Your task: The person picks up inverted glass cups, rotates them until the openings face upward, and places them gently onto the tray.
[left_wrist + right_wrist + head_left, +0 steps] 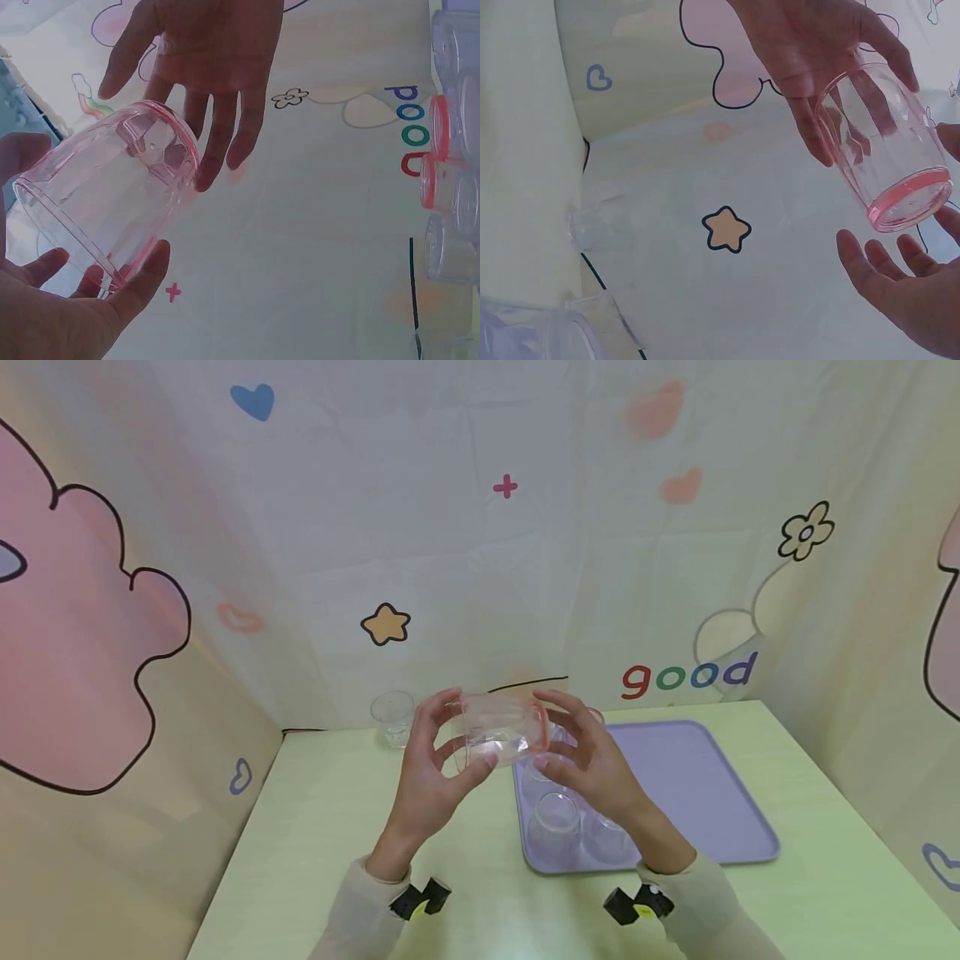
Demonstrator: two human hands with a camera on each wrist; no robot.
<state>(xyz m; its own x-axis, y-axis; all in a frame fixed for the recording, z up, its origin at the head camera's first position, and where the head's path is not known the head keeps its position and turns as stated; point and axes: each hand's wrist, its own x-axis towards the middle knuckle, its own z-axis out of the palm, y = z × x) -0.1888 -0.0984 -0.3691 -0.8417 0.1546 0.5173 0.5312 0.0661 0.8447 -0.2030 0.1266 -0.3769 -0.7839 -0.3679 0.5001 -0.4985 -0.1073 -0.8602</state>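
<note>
A clear plastic cup [501, 727] with a pink-tinted base lies tilted on its side in the air, above the table. My left hand [429, 772] grips it around the rim end, thumb on the near side, as the left wrist view shows too. Near the pink base, my right hand [600, 768] is held with its fingers spread and loosely bent. In the right wrist view, a gap shows between the right hand's fingers [853, 251] and the cup's pink base [915, 201].
A lavender tray [693, 793] lies on the pale green table [315, 835], with several clear cups [555, 827] on its left part, partly behind my right hand. Another clear cup [393, 717] stands at the back left. A printed cloth [450, 543] hangs behind the table.
</note>
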